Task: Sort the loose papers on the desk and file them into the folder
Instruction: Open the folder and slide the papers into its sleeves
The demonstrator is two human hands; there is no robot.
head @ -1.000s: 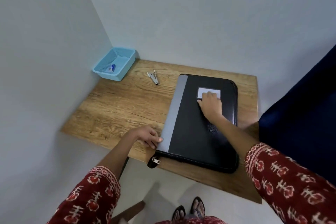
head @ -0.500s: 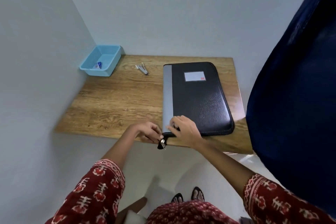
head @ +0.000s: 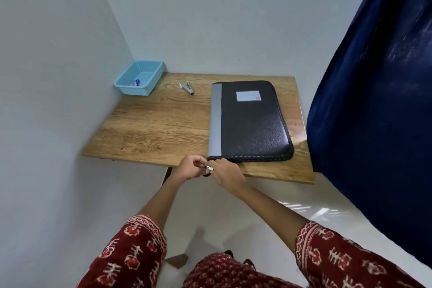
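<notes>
Wooden desk (head: pixel 149 124) bears the zipped folder (head: pixel 252 124); both hands pinch its zipper pull (head: pixel 209 168) at the near corner.

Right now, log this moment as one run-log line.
black zippered folder: closed, flat on wooden desk | left hand, right hand: at near-left corner, on metal zipper pull | papers: none visible

A single head-worn wide-angle view looks steeply down and forward — over the counter (head: pixel 149 128) toward the corner walls.

Wooden desk (head: pixel 149 128) in pale corner, navy curtain (head: pixel 378 110).
</notes>
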